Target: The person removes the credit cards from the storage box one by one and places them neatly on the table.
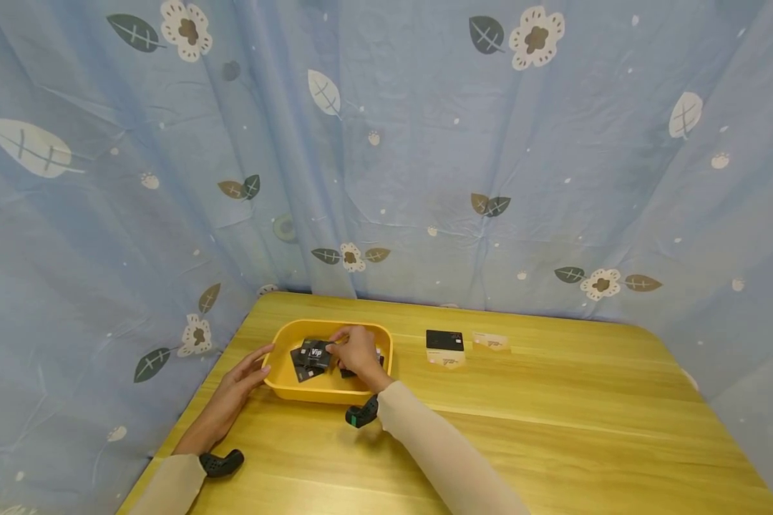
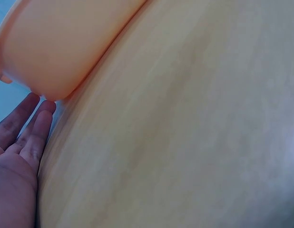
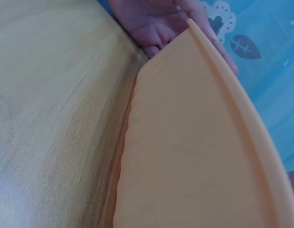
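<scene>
A yellow plastic bin (image 1: 315, 394) stands on the table with several black cards inside. My right hand (image 1: 358, 352) reaches into it, thumb and fingers pinching the edge of a black Vip card (image 1: 314, 352). Beneath that one lies another black card (image 1: 305, 373), partly covered. More dark cards (image 1: 348, 373) are half hidden under the right hand. At the bin's left end, my left hand (image 1: 232, 393) touches the outer wall and rim with loosely extended fingers; the left wrist view shows its fingertips (image 2: 44, 116) by the bin's lower corner.
Right of the bin, a black card (image 1: 444, 339) lies just behind a pale gold card (image 1: 446, 358) on the wooden table (image 1: 554, 400). A second pale gold card (image 1: 492, 341) lies farther right. A blue patterned curtain (image 1: 412, 157) hangs behind the table and along its sides.
</scene>
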The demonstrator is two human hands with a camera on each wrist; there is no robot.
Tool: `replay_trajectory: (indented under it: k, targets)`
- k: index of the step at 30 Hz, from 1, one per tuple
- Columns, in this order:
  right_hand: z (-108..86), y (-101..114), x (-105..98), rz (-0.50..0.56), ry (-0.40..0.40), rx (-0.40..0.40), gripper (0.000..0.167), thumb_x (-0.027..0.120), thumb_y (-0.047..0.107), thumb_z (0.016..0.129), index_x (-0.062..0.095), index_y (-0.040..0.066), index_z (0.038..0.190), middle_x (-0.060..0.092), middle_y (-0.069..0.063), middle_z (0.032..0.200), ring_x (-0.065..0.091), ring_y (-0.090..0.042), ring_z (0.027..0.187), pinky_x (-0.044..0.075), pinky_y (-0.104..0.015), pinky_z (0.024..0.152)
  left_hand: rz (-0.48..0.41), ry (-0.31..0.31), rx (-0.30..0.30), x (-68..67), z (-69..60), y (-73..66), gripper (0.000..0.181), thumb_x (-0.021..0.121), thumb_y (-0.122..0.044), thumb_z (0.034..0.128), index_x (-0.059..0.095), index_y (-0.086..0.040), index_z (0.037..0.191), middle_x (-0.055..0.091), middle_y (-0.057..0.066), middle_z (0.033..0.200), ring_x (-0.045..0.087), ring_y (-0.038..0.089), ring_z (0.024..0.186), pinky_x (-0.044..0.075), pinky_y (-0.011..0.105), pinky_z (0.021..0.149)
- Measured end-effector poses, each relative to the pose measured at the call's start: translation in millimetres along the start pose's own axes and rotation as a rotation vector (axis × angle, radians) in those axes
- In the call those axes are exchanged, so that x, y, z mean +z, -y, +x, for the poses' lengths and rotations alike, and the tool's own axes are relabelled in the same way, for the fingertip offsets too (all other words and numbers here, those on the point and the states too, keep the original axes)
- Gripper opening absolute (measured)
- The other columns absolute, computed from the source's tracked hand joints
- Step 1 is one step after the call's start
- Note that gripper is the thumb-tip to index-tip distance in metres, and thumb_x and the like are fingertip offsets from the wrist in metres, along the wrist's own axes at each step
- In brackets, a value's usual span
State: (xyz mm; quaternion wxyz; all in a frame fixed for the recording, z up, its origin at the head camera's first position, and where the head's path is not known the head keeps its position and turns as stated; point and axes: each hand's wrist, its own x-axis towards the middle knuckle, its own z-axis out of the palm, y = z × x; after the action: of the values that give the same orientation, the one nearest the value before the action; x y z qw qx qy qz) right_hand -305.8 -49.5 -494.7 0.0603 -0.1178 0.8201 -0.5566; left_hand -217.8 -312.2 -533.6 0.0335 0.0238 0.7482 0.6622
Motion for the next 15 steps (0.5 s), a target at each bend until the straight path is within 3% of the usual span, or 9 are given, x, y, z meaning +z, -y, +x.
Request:
replay_trajectory:
  k: [5, 9, 15]
  targets:
    - [-2.0, 1.8, -3.8, 0.039, 0.000, 0.003, 0.009, 0.077, 0.014, 0.094, 0.079, 0.009, 0.101, 0.075, -0.007, 0.080, 0.069, -0.041, 0.064, 0.060, -0.046, 0.058, 0.005, 0.008, -0.004, 0.1, -0.6, 0.3, 0.061, 0.055, -0.038, 0.1080, 0.033, -0.021, 0.163, 0.013, 0.006, 0.171, 0.013, 0.033, 0.156, 0.039, 0.010, 0.096]
    - [-3.2, 5.7, -9.6, 0.053, 0.007, -0.018, 0.010, 0.077, 0.013, 0.094, 0.079, 0.007, 0.102, 0.076, -0.013, 0.082, 0.068, -0.046, 0.064, 0.060, -0.051, 0.061, 0.006, 0.008, 0.006, -0.5, -0.6, 0.1, 0.060, 0.054, -0.036, 0.1085, 0.032, -0.020, 0.163, 0.012, 0.007, 0.171, 0.014, 0.034, 0.155, 0.040, 0.010, 0.096]
    - [-1.8, 10.8, -21.9, -0.001, 0.006, -0.057, 0.008, 0.078, 0.016, 0.094, 0.081, 0.011, 0.099, 0.077, -0.012, 0.083, 0.068, -0.046, 0.065, 0.059, -0.050, 0.059, -0.004, 0.013, 0.016, -0.5, -0.2, -0.8, 0.062, 0.055, -0.037, 0.1082, 0.031, -0.019, 0.163, 0.012, 0.009, 0.171, 0.016, 0.036, 0.154, 0.042, 0.011, 0.096]
